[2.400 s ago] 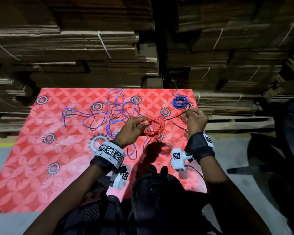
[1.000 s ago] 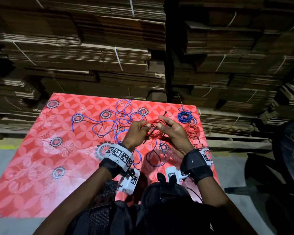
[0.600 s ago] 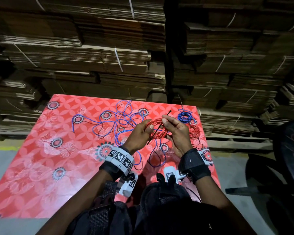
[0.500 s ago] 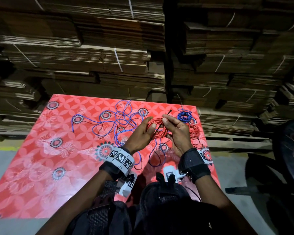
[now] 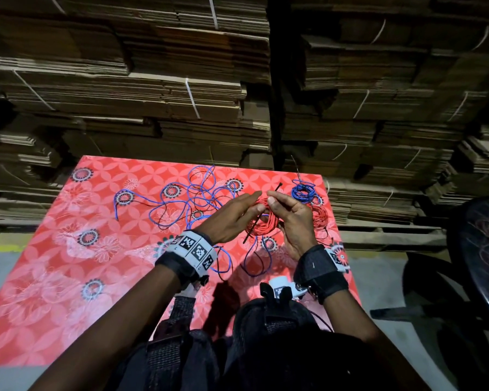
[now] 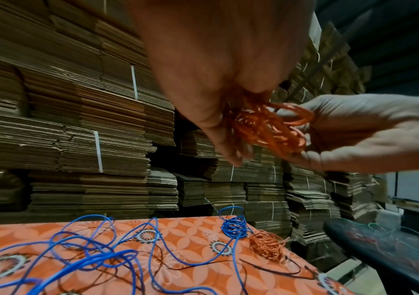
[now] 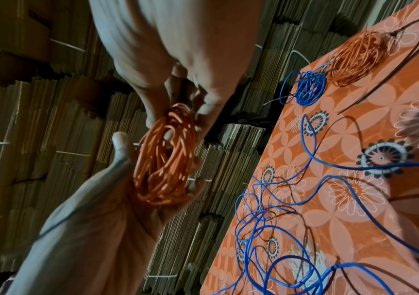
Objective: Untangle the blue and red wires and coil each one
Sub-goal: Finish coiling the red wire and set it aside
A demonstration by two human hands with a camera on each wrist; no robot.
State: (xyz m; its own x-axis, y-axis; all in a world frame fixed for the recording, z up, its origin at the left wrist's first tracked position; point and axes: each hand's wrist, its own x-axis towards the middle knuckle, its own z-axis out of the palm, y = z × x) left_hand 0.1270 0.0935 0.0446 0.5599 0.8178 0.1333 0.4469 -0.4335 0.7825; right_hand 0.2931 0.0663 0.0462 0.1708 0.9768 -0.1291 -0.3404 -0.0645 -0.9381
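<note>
A red wire coil (image 5: 261, 222) is held above the red patterned cloth (image 5: 68, 263) between both hands. My left hand (image 5: 232, 215) cradles it between thumb and fingers, with the fingertips curled under the coil (image 7: 165, 159). My right hand (image 5: 291, 218) pinches a thin black tie (image 5: 250, 232) against the top of the coil (image 6: 266, 127); the tie runs slanting through it. A loose blue wire (image 5: 187, 198) lies tangled on the cloth to the left of my hands. It also lies below the hands in the left wrist view (image 6: 77, 249).
A small blue coil (image 5: 302, 191) and another red coil (image 5: 319, 215) lie at the cloth's far right corner. Strapped stacks of flat cardboard (image 5: 181, 94) rise right behind the cloth. A dark round chair (image 5: 480, 249) stands to the right.
My right hand came in from the right to the coil, bringing the black tie across it. In the last second my left fingers straightened along the coil; both hands stayed together.
</note>
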